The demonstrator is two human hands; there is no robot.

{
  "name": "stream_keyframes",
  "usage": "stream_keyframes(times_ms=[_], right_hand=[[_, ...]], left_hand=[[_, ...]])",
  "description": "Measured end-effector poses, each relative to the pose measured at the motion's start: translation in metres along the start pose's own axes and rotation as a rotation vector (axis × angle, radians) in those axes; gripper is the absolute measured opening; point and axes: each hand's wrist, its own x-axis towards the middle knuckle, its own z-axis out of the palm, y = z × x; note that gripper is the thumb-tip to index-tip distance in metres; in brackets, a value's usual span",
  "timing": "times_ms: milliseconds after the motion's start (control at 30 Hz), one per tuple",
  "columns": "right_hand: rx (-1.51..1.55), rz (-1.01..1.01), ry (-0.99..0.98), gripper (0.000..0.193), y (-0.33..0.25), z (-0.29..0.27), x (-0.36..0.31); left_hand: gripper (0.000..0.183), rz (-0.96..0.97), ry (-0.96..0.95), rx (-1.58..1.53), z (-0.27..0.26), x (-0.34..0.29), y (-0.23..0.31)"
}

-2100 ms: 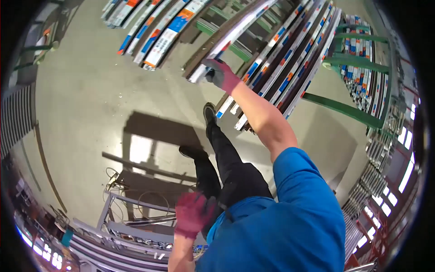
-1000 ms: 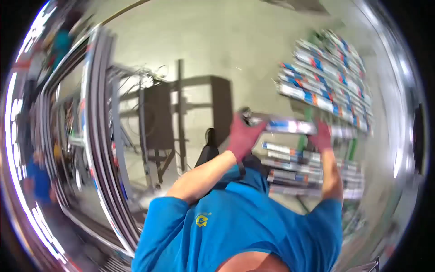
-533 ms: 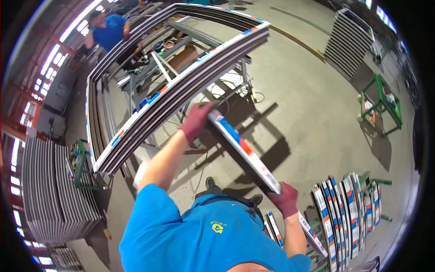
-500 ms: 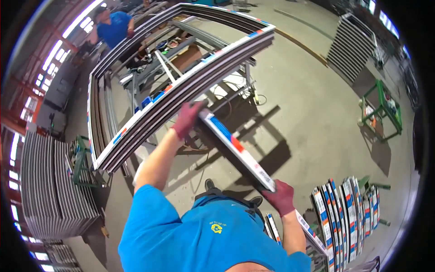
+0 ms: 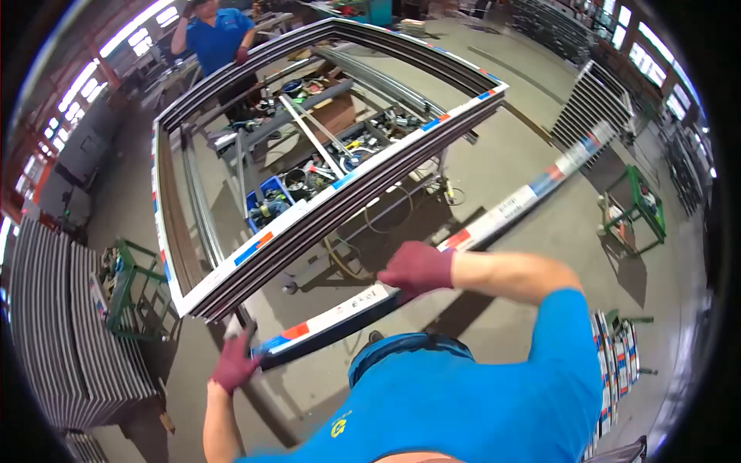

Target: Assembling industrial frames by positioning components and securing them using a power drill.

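Note:
A long, dark bar with a white, blue and red protective strip (image 5: 340,315) lies across both my hands, slanting up to the right. My right hand (image 5: 419,269), in a dark red glove, is closed over its middle. My left hand (image 5: 235,363), gloved alike, is at its lower left end, thumb and forefinger around the tip. Just beyond is a stack of large rectangular frames (image 5: 343,189) edged with the same kind of strip. The bar runs below the stack's near side, apart from it. The undersides of both grips are hidden.
Inside the frames show a blue bin (image 5: 272,202) and loose tools. A co-worker in blue (image 5: 218,38) stands at the far left. Green stands (image 5: 139,289) (image 5: 637,204) are on both sides. Ribbed stacks (image 5: 73,324) stand left, and more stripped bars (image 5: 614,363) lower right.
The bar has swung round: its left-hand end came down toward me and its other end rose to the far right. My right arm now reaches across. The co-worker has raised a hand.

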Motion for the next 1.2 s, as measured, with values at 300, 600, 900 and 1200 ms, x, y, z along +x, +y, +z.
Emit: stream_keyframes(times_ms=[300, 600, 900, 1200], right_hand=[[-0.279, -0.431, -0.130, 0.041, 0.060, -0.028, 0.180], [-0.425, -0.676, -0.164, 0.044, 0.152, -0.026, 0.339], [-0.423, -0.746, -0.238, 0.051, 0.258, -0.032, 0.409], [-0.299, -0.740, -0.120, 0.057, 0.340, -0.023, 0.444]], left_hand=[[0.096, -0.121, -0.248, -0.496, 0.102, -0.053, 0.025], [0.082, -0.410, 0.217, -0.848, 0.175, 0.022, 0.080], [0.062, -0.629, 0.434, -0.715, 0.135, 0.147, 0.165], [0.069, -0.747, 0.498, -0.641, 0.131, 0.225, 0.190]])
